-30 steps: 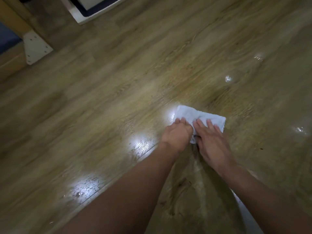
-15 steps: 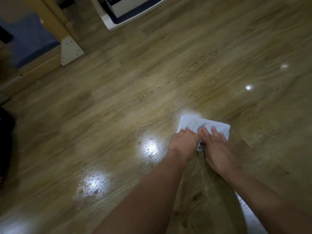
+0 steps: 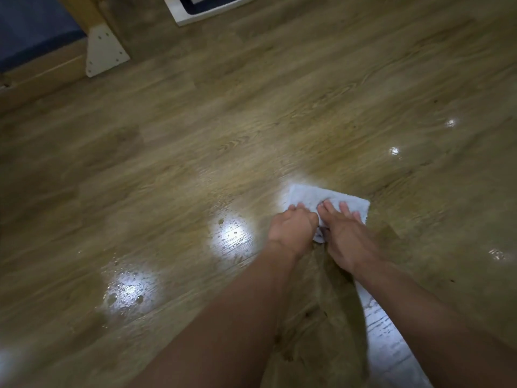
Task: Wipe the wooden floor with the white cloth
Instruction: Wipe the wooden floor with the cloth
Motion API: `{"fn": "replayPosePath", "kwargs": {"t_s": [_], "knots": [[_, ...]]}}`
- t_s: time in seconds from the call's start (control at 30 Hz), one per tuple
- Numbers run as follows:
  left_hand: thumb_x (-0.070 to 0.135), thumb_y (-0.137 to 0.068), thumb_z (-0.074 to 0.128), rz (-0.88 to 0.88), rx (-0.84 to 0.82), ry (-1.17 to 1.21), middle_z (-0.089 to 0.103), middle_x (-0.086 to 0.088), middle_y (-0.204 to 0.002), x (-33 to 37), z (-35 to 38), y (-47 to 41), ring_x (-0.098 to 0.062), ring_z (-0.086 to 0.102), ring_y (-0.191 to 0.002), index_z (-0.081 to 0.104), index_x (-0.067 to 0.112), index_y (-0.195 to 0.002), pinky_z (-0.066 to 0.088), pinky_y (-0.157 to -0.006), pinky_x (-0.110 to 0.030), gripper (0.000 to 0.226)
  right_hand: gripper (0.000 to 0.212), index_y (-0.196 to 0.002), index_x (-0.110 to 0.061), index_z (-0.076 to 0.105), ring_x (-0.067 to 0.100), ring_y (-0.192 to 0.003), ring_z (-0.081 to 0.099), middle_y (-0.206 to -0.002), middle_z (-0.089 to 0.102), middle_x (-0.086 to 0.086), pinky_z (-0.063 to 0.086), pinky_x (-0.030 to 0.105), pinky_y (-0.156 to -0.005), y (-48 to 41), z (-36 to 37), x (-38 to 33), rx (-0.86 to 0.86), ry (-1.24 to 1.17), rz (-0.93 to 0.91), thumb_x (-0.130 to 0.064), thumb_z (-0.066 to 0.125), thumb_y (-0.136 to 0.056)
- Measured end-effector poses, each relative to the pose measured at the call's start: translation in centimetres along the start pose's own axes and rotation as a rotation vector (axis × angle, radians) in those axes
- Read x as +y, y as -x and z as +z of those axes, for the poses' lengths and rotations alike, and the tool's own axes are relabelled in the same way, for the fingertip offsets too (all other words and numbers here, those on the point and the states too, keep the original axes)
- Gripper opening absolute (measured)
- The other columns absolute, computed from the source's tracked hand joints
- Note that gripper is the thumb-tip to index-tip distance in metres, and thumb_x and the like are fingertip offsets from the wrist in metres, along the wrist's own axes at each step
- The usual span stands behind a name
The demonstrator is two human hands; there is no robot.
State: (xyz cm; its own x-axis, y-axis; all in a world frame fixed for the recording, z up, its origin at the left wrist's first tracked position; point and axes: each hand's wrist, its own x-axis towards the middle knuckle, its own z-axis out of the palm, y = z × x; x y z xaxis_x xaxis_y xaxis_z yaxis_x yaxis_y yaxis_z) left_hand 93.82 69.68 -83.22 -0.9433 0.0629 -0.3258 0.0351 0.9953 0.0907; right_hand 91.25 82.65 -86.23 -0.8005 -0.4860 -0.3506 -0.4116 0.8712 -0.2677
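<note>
Hands are pressing the white cloth (image 3: 313, 196) onto the wooden floor (image 3: 223, 121) right of the frame's middle, left hand (image 3: 291, 228) curling on its near edge, right hand (image 3: 345, 236) spreading flat, cloth sticking out above both.

The floor of brown wood-grain planks (image 3: 251, 121) fills nearly the whole view, and its seams run in diagonal. It is glossy. Two large white patches of reflected light (image 3: 233, 233) lie on it at the lower left, with small drops of water (image 3: 112, 298) around them, and some little bright spots (image 3: 394, 150) are at the right. At the top left stands a light wooden furniture leg (image 3: 89, 12) with a white plate with screw holes (image 3: 105, 53) at its foot. Behind it is a dark blue surface (image 3: 33, 32) over a low wooden rail (image 3: 42, 71). At the top edge lies a white-framed flat object (image 3: 201, 17).
</note>
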Motion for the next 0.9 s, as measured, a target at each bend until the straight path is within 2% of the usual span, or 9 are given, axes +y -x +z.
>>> {"fn": "replayPosePath", "kwargs": {"t_s": [0.17,0.23,0.3,0.37,0.47,0.57,0.67,0.8,0.9], "knots": [[0.014,-0.095,0.042,-0.078,0.043,0.056,0.058,-0.01,-0.119,-1.7,-1.1,0.3,-0.029,0.057,-0.112,0.057,0.012,-0.118,0.046,-0.084,-0.034,0.027,0.064,-0.149,-0.018,0.019,0.032,-0.144,0.017,-0.158,0.015,0.0,0.019,0.044,-0.114,-1.3,0.3,-2.7,0.052,0.047,-0.011,-0.017,0.047,-0.091],[0.017,-0.097,0.04,-0.095,-0.001,0.075,0.056,-0.014,-0.127,-1.9,-1.2,0.8,-0.031,0.053,-0.117,0.054,0.011,-0.124,0.044,-0.089,-0.034,0.031,0.061,-0.15,-0.019,0.014,0.028,-0.146,0.013,-0.159,0.013,-0.001,0.016,0.041,-0.116,-0.3,0.8,-3.0,0.06,0.06,-0.048,-0.015,0.038,-0.095],[0.017,-0.099,0.038,-0.059,-0.117,0.046,0.038,-0.021,-0.145,-1.2,-0.6,1.6,-0.035,0.038,-0.134,0.04,0.007,-0.139,0.037,-0.102,-0.038,0.041,0.059,-0.152,-0.019,0.002,0.025,-0.148,0.001,-0.161,0.003,-0.001,0.006,0.036,-0.119,1.4,1.6,-1.8,-0.016,0.128,-0.107,-0.016,0.03,-0.1],[0.014,-0.099,0.037,-0.026,-0.211,0.017,0.021,-0.025,-0.153,-0.3,-0.1,2.0,-0.038,0.023,-0.141,0.029,0.005,-0.145,0.032,-0.108,-0.044,0.047,0.061,-0.151,-0.019,-0.006,0.024,-0.149,-0.005,-0.161,-0.005,0.0,0.001,0.033,-0.119,2.4,1.3,-0.2,-0.068,0.159,-0.142,-0.016,0.028,-0.101],[0.011,-0.099,0.038,-0.043,-0.127,0.031,0.032,-0.021,-0.149,-0.8,0.0,0.9,-0.034,0.029,-0.138,0.036,0.003,-0.141,0.038,-0.103,-0.04,0.043,0.063,-0.152,-0.025,0.003,0.019,-0.149,0.001,-0.161,-0.004,-0.006,0.011,0.032,-0.118,0.6,-0.2,-0.3,-0.049,0.074,-0.076,-0.017,0.034,-0.098],[0.015,-0.101,0.034,-0.116,-0.064,0.087,0.031,-0.016,-0.151,-2.8,-0.5,-0.2,-0.029,0.025,-0.141,0.036,0.007,-0.142,0.032,-0.11,-0.036,0.042,0.067,-0.153,-0.021,0.007,0.024,-0.148,0.007,-0.161,0.001,-0.007,0.016,0.035,-0.116,-2.5,-0.9,-3.2,-0.014,0.035,-0.033,-0.016,0.04,-0.095],[0.019,-0.1,0.038,-0.163,-0.089,0.091,0.033,-0.016,-0.15,-4.4,-0.8,0.2,-0.03,0.028,-0.14,0.038,0.011,-0.142,0.031,-0.109,-0.037,0.043,0.07,-0.153,-0.019,0.007,0.029,-0.148,0.005,-0.161,0.004,-0.004,0.013,0.038,-0.118,-2.9,-0.5,-5.8,-0.01,0.013,-0.066,-0.014,0.042,-0.093],[0.015,-0.099,0.039,-0.181,-0.132,0.059,0.028,-0.017,-0.152,-4.6,0.3,2.0,-0.032,0.029,-0.14,0.035,0.009,-0.143,0.036,-0.105,-0.04,0.044,0.063,-0.153,-0.022,0.002,0.023,-0.149,-0.001,-0.162,-0.002,-0.004,0.006,0.034,-0.12,-0.9,0.7,-4.3,-0.032,0.104,-0.191,-0.018,0.033,-0.098],[0.017,-0.099,0.038,-0.159,-0.098,0.06,0.032,-0.015,-0.15,-5.3,0.6,2.0,-0.029,0.033,-0.137,0.037,0.007,-0.14,0.039,-0.102,-0.039,0.042,0.063,-0.153,-0.022,0.01,0.022,-0.149,0.005,-0.162,0.004,-0.005,0.01,0.033,-0.118,-2.0,0.2,-4.2,-0.021,0.051,-0.165,-0.015,0.037,-0.096]]}}
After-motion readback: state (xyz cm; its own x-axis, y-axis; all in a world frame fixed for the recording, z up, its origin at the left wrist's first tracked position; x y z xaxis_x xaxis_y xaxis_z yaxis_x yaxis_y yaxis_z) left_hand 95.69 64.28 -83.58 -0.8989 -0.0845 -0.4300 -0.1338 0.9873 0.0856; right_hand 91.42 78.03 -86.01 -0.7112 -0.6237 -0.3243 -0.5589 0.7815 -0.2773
